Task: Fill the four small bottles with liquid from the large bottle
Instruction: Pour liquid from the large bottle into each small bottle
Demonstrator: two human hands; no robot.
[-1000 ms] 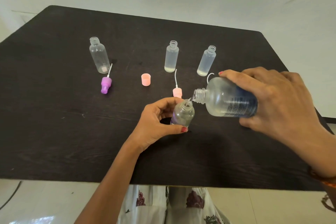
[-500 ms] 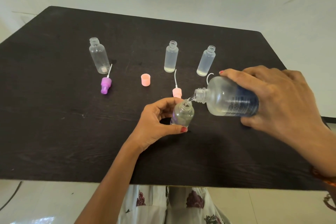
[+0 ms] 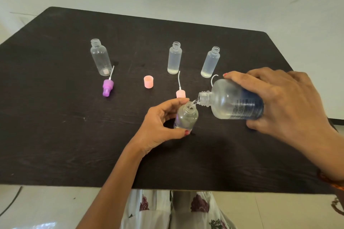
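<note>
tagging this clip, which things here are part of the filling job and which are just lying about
Job: large bottle in right hand, pouring; small bottle in left hand; empty bottle; two bottles with a little liquid.

Lying about: purple sprayer, pink cap, pink sprayer, on the table.
</note>
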